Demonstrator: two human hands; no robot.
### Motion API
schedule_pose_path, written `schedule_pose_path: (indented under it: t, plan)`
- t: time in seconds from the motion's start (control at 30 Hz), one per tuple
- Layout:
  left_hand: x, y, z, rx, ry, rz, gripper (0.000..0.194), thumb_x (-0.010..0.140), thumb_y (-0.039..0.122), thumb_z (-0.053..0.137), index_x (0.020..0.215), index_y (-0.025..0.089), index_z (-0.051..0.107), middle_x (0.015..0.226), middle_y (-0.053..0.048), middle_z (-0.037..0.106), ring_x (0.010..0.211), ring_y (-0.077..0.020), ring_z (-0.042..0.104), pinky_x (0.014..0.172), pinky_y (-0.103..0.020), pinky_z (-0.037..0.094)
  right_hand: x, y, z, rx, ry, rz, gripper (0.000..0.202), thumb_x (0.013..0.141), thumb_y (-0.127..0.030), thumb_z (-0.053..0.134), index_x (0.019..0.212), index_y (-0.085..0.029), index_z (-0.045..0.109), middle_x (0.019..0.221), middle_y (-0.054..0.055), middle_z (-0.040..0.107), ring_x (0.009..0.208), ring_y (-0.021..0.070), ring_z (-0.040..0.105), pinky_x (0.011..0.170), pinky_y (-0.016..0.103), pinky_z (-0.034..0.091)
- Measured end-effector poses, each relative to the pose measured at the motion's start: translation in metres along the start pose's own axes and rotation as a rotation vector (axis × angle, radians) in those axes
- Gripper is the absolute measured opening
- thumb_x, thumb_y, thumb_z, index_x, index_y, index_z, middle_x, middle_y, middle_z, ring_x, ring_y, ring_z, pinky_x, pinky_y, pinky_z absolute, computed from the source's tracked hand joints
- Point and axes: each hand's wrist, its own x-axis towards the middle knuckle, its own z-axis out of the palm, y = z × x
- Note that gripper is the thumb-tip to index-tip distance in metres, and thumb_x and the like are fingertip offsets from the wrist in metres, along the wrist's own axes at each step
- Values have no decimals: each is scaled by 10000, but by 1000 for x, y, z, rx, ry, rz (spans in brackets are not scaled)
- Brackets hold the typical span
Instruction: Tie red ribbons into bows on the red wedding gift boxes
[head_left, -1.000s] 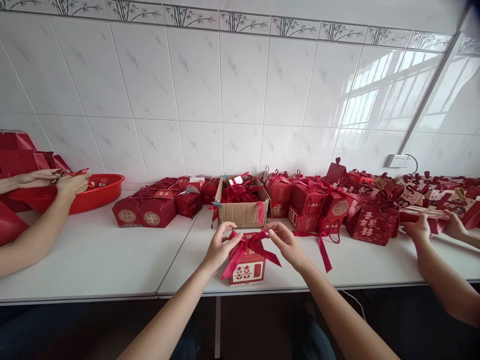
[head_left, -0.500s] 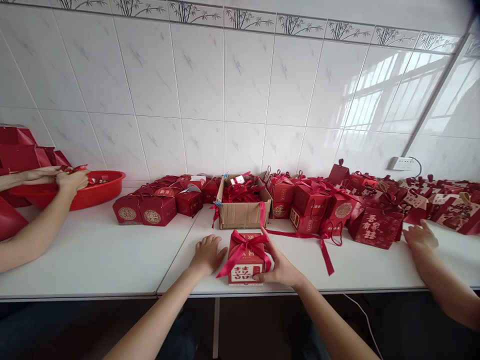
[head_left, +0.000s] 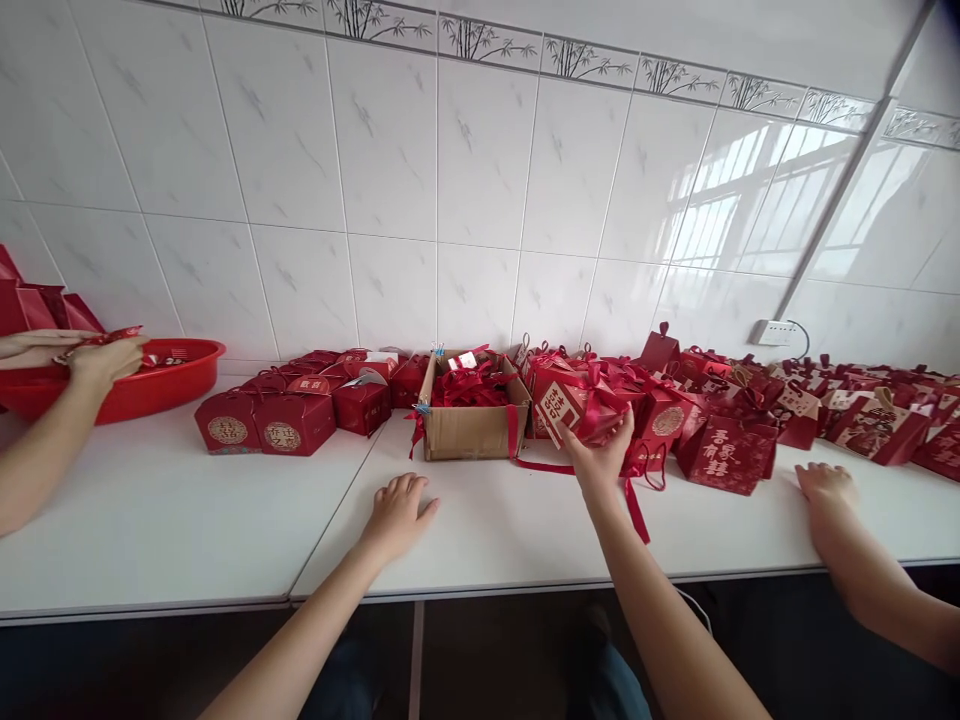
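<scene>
My right hand [head_left: 600, 455] grips a small red gift box [head_left: 566, 405] with a ribbon bow, tilted and raised in front of the stacked red boxes [head_left: 666, 420] right of the centre. My left hand [head_left: 400, 512] rests on the white table [head_left: 465, 530] with its fingers apart and nothing in it. Behind it stands an open cardboard box [head_left: 472, 433] filled with red ribbons [head_left: 474, 385]. A loose red ribbon [head_left: 636, 512] trails over the table below the stack.
Red boxes [head_left: 296, 425] stand left of the cardboard box. At the far left, a person's hands [head_left: 105, 362] work over a red basin [head_left: 172, 380]. Another person's hand [head_left: 829, 490] rests at the right, near many red boxes [head_left: 874, 425]. A tiled wall stands behind.
My right hand has lifted the bowed red box off the table front and carried it back and right, tilting it. My left hand stays on the table, now apart from the box.
</scene>
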Motion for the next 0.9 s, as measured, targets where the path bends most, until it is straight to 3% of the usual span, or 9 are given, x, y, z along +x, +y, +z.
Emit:
schedule_pose_path:
  t: [0.13,0.23,0.3,0.37,0.43,0.5,0.63,0.8,0.9]
  plan:
    - [-1,1,-2,-2,2,-3,373,897,396,413,1144,175,585,1295,-162,568,1235,-327,486,997,-483,350,-4,13,18,-134,53,128,1246,574,-460,815,1505,-179,36,1539,233,17,1430,461,61,1120,618,209]
    - [-1,1,-3,-4,2,-1,376,895,401,416,1146,177,584,1294,-162,570,1236,-328,487,994,-486,355,-20,22,22,-226,12,141,1168,611,-384,802,1502,-196,70,1545,219,-15,1429,462,63,1114,619,216]
    - [0,1,-2,-6,4,3,369,893,398,421,1142,181,584,1290,-160,573,1236,-326,486,998,-488,352,-30,29,19,-288,-26,129,1032,692,-343,739,1489,-190,101,1528,225,73,1423,432,126,1107,600,246]
    - [0,1,-1,-8,9,4,358,890,392,426,1135,186,587,1285,-159,576,1235,-325,486,1002,-491,348,-37,36,16,-354,-94,113,820,777,-302,655,1448,-159,207,1457,234,256,1384,394,249,1089,569,297]
    - [0,0,-1,-8,13,3,350,886,386,432,1126,189,593,1279,-156,581,1232,-328,491,1002,-493,350,-40,43,13,-419,-217,88,556,844,-270,595,1344,-143,387,1312,195,462,1268,338,428,1035,521,386]
    - [0,0,0,-8,16,1,348,882,386,438,1121,190,598,1276,-155,583,1233,-332,493,1002,-495,353,-41,49,12,-479,-372,54,345,896,-283,572,1214,-157,527,1193,124,572,1108,260,558,950,464,471]
    - [0,0,0,-6,12,-1,360,880,387,435,1133,185,593,1283,-157,582,1233,-335,495,1000,-495,358,-42,54,12,-559,-594,-50,320,924,-339,569,1198,-174,570,1238,90,581,1063,220,598,901,445,514]
    - [0,1,-2,-13,4,-5,367,882,382,429,1139,172,586,1296,-166,574,1237,-337,488,1002,-501,351,-48,48,6,-617,-677,-135,346,924,-332,566,1234,-179,550,1271,97,566,1127,241,570,960,486,473]
    - [0,1,-3,-25,-2,-7,360,884,388,427,1130,179,588,1294,-165,577,1237,-333,486,1001,-497,349,-52,40,1,-607,-724,-167,245,927,-284,530,1100,-155,646,1128,115,634,1077,254,585,927,444,481]
